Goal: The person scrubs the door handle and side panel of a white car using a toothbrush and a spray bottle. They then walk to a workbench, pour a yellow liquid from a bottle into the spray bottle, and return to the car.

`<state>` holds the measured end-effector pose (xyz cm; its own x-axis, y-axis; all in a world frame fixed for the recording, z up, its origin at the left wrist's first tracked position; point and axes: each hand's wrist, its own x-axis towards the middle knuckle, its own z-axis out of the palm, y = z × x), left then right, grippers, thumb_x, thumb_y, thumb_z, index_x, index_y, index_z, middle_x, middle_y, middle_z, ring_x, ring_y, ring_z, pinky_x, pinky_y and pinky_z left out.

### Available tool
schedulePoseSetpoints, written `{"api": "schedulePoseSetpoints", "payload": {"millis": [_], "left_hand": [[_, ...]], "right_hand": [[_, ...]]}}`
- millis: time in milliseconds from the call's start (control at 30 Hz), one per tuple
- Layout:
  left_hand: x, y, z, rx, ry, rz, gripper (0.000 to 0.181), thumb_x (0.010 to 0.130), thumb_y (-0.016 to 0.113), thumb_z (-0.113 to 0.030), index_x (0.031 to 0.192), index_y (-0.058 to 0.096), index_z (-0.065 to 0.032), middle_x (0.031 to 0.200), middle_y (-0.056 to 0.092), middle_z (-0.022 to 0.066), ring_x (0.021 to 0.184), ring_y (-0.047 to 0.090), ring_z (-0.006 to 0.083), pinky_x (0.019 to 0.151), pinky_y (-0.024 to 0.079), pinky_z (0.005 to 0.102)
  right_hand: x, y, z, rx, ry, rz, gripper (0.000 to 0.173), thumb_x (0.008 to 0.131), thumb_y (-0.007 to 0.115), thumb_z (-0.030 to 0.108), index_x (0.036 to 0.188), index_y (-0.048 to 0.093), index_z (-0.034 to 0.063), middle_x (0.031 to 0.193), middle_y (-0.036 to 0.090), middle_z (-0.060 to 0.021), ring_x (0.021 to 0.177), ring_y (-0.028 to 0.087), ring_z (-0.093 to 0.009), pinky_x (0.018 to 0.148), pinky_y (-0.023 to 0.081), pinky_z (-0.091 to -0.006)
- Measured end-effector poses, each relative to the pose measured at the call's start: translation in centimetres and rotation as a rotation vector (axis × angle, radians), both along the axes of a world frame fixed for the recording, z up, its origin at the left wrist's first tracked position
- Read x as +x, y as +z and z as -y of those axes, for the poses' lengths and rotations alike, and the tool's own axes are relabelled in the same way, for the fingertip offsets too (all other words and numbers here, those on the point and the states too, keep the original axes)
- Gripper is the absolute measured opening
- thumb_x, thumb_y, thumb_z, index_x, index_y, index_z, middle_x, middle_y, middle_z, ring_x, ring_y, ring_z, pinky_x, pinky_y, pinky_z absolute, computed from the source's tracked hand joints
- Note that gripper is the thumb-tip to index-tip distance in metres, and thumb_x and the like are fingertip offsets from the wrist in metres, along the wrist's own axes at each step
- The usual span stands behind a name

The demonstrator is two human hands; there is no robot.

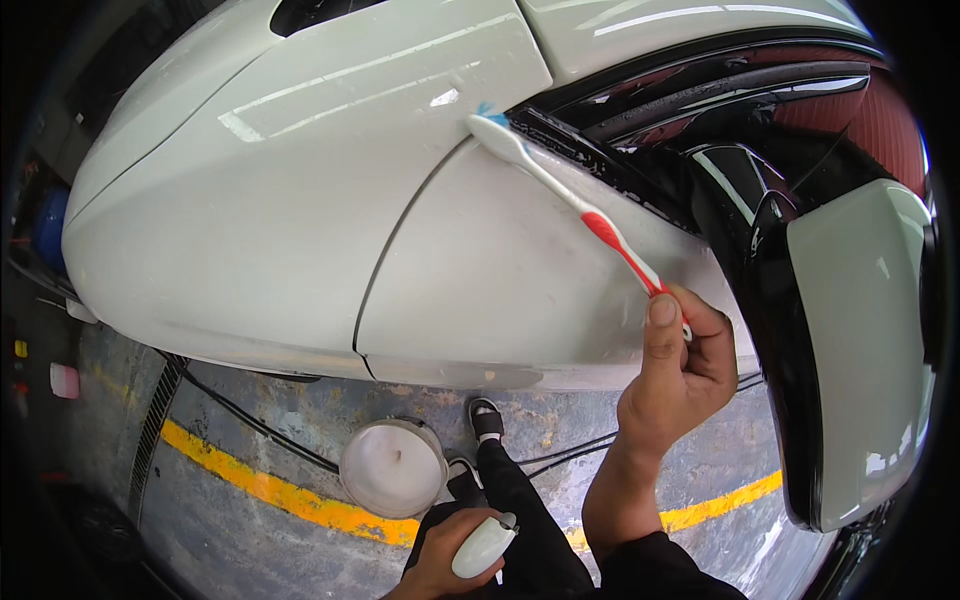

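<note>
My right hand (679,367) grips the end of a red and white toothbrush (559,187) between thumb and fingers. Its blue bristles (491,114) lie at the front lower corner of the car's black window trim (600,161), by the seam between white body panels. The trim looks wet. Low in the view, my left hand (442,551) is closed around a white object with a dark tip (484,547), which looks like a spray bottle's head; its lower part is hidden.
A white side mirror (855,352) juts out at the right. Below the white car door (510,277), a round bucket (394,469) stands beside my feet. Black hoses (255,424) cross the floor by a drain grate (154,439) and a yellow line (292,506).
</note>
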<state>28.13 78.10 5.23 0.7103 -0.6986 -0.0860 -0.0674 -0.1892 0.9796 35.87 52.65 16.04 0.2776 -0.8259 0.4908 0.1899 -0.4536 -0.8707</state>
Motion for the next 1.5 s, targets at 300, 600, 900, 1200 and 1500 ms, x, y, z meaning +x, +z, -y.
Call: {"api": "schedulePoseSetpoints", "payload": {"millis": [300,600,900,1200,1500], "left_hand": [[-0.5,-0.1,-0.1,0.016,0.039,-0.012,0.05,0.066,0.079,-0.009,0.113,0.066,-0.0022,0.106,0.071,0.0138,0.09,0.072,0.0246,0.082,0.056,0.0341],[-0.2,-0.3,-0.5,-0.016,0.027,-0.013,0.05,0.066,0.08,-0.011,0.113,0.066,-0.0023,0.108,0.071,0.0138,0.091,0.072,0.0256,0.082,0.056,0.0342],[-0.1,-0.4,-0.7,-0.006,0.025,-0.014,0.049,0.066,0.08,-0.01,0.112,0.066,-0.0019,0.107,0.071,0.0141,0.091,0.071,0.0264,0.082,0.056,0.0339],[-0.4,-0.8,-0.9,-0.011,-0.025,0.048,0.054,0.068,0.082,-0.016,0.117,0.064,-0.0025,0.112,0.069,0.0147,0.095,0.071,0.0293,0.085,0.057,0.0369],[-1.3,1.1,-2.2,-0.04,-0.042,0.017,0.056,0.071,0.081,-0.015,0.122,0.061,-0.0024,0.115,0.068,0.0164,0.099,0.07,0.0316,0.086,0.057,0.0378]], "right_hand": [[-1.0,-0.9,0.4,0.007,-0.086,0.008,0.025,0.087,0.081,0.015,0.099,0.07,-0.0035,0.088,0.069,-0.0051,0.071,0.055,-0.005,0.065,0.044,-0.0181],[-1.1,-1.2,1.1,-0.051,-0.107,-0.005,0.024,0.088,0.08,0.014,0.101,0.07,-0.0034,0.091,0.068,-0.0061,0.075,0.059,-0.005,0.067,0.045,-0.0169],[-3.3,-2.2,3.0,-0.027,-0.185,-0.078,0.028,0.086,0.082,0.019,0.099,0.071,-0.0035,0.087,0.069,-0.0048,0.071,0.058,-0.007,0.065,0.044,-0.0184],[0.7,-0.2,0.0,-0.064,0.003,-0.01,0.025,0.089,0.08,0.018,0.101,0.071,-0.0017,0.085,0.067,-0.0017,0.071,0.053,-0.004,0.064,0.039,-0.0168],[-9.7,-4.6,6.9,0.199,-0.094,-0.158,0.017,0.096,0.07,0.019,0.098,0.069,0.0023,0.072,0.057,0.0019,0.064,0.045,-0.004,0.06,0.036,-0.0206]]}}
